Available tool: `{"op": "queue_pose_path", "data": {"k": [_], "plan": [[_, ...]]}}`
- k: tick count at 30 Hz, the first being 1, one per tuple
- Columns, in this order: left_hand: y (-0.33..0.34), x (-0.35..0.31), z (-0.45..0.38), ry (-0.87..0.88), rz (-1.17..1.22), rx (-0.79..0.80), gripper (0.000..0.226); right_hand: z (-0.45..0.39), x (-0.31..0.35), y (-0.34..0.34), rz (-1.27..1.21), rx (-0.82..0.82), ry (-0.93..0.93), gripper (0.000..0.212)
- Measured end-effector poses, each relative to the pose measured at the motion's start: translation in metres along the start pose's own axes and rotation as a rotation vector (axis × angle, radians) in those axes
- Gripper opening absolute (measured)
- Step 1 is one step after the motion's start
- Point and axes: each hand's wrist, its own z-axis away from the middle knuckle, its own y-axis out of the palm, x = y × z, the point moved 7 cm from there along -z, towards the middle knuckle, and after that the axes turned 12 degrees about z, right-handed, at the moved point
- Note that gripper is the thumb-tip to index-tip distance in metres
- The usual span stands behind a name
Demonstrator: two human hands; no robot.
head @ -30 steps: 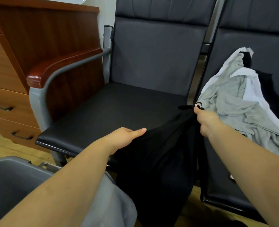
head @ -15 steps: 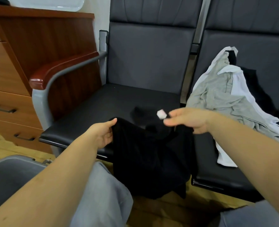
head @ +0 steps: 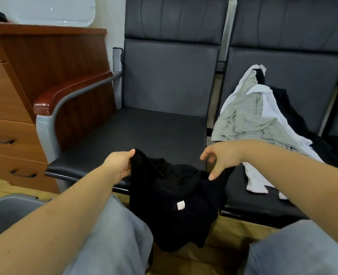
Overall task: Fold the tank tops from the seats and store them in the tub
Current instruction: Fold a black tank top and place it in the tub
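Note:
A black tank top (head: 176, 205) with a small white label hangs bunched over the front edge of the left seat (head: 144, 132) and down between my knees. My left hand (head: 118, 165) grips its upper left edge. My right hand (head: 221, 157) hovers at its upper right with fingers spread, and only the thumb tip touches the cloth. On the right seat (head: 249, 203) lies a loose pile: a grey tank top (head: 241, 116), a white one (head: 267, 104) and a black one (head: 287, 110). The grey tub's rim (head: 7, 203) shows at the lower left, beside my left knee.
A wooden drawer cabinet (head: 11, 108) stands to the left of the seats. The left seat has a wooden armrest (head: 69, 92) on a grey metal frame. Wooden floor shows between my knees and under the seats.
My right hand let go of the black tank top and opened; the garment slid lower, its label now well below the hands. My left hand still holds its edge.

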Motion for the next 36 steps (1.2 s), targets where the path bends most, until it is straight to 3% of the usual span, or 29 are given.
{"op": "queue_pose_path", "data": {"k": [3, 6, 11, 13, 16, 18, 20, 22, 24, 25, 27, 30, 36], "plan": [[-0.004, -0.013, 0.0, 0.081, -0.022, -0.024, 0.017, 0.024, -0.013, -0.005, -0.006, 0.109, 0.061, 0.059], [-0.008, -0.037, 0.006, 0.161, -0.014, -0.004, 0.019, 0.042, -0.029, -0.019, -0.022, 0.098, 0.098, 0.04], [-0.025, -0.095, 0.017, 0.335, -0.05, 0.059, 0.023, 0.069, -0.057, -0.056, -0.274, -0.071, 0.11, 0.011], [-0.038, -0.121, 0.025, 0.426, -0.124, 0.01, 0.03, 0.087, -0.066, -0.066, -0.5, -0.079, 0.076, 0.015], [-0.068, -0.152, 0.04, 0.572, -0.337, -0.202, 0.044, 0.109, -0.08, -0.077, -0.761, -0.095, 0.008, 0.043], [-0.079, -0.162, 0.047, 0.602, -0.347, -0.214, 0.04, 0.116, -0.095, -0.084, -0.839, -0.162, 0.025, 0.052], [-0.081, -0.165, 0.051, 0.584, -0.296, -0.166, 0.024, 0.118, -0.111, -0.092, -0.789, -0.275, 0.106, 0.039], [-0.083, -0.167, 0.054, 0.568, -0.26, -0.182, 0.016, 0.123, -0.124, -0.107, -0.497, -0.453, 0.272, 0.023], [-0.082, -0.17, 0.058, 0.557, -0.217, -0.174, 0.02, 0.131, -0.126, -0.123, -0.228, -0.571, 0.397, 0.037], [-0.08, -0.171, 0.061, 0.552, -0.179, -0.156, 0.025, 0.135, -0.122, -0.128, -0.219, -0.613, 0.413, 0.04], [-0.074, -0.175, 0.068, 0.549, -0.082, -0.106, 0.035, 0.141, -0.119, -0.134, -0.331, -0.698, 0.388, 0.033], [-0.064, -0.185, 0.081, 0.549, 0.043, -0.057, 0.04, 0.147, -0.118, -0.136, -0.693, -0.855, 0.247, 0.012], [-0.056, -0.202, 0.099, 0.528, 0.255, 0.01, 0.024, 0.152, -0.103, -0.126, -1.204, -0.984, 0.026, 0.017]]}}
